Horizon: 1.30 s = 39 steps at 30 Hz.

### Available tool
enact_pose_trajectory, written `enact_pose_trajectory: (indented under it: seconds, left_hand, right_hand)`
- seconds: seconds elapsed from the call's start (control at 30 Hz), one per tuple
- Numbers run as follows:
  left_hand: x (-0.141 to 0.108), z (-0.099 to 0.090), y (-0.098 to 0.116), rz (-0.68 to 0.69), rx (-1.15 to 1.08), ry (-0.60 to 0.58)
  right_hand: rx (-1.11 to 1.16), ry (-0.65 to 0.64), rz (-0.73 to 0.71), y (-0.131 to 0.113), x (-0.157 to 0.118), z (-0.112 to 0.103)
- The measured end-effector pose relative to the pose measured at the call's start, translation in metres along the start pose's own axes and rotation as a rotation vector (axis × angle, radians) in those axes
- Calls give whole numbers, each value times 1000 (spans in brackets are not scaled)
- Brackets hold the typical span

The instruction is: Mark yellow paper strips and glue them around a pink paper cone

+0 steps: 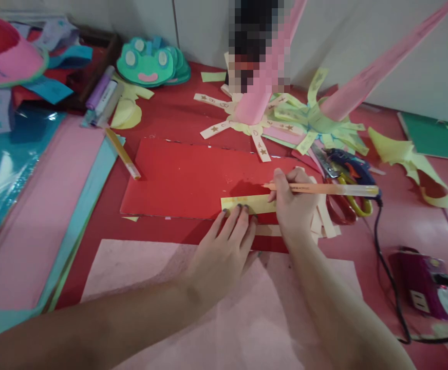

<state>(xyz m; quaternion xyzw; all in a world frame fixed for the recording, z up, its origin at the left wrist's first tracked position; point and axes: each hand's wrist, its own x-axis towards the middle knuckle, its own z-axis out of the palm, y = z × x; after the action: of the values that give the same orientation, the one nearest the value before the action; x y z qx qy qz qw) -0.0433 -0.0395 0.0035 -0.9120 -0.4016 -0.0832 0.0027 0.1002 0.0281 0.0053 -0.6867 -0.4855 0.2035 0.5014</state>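
A pale yellow paper strip [253, 205] with faint orange writing at its left end lies on a red board [178, 180]. My left hand [227, 241] rests on the strip's lower edge, its fingers stretched out and holding nothing. In my right hand [295, 205] is an orange pen [316, 188], gripped between thumb and fingers, tip pointing left just above the strip. I cannot tell whether the tip touches anything. More cream paper strips [326, 216] lie beside and partly behind my right hand. A large pale pink sheet [224, 334] spreads beneath my forearms.
Pink paper cones [260, 97] with paper strips stand behind the board. To the right are scissors [353, 198], a glue gun [349, 164] with its cord and a purple power box [426, 282]. Leftward lie a yellow pen [122, 152], coloured sheets [50, 221] and green frog cutouts [147, 64].
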Motion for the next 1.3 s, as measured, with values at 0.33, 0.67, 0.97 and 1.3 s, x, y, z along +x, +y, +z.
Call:
enact_pose_trajectory:
  seconds: [0.33, 0.67, 0.97, 1.3]
  left_hand:
    - [-1, -1, 0, 21, 9, 34]
    - [-1, 0, 2, 6, 0, -27]
    - [-1, -5, 3, -35, 77, -32]
    - [-2, -7, 3, -42, 114, -27]
  right_hand:
    - [5, -70, -19, 5, -4, 2]
    - [-35, -76, -42, 4, -4, 3]
    - [9, -89, 7, 2, -5, 3]
    - [40, -118, 11, 3, -5, 3]
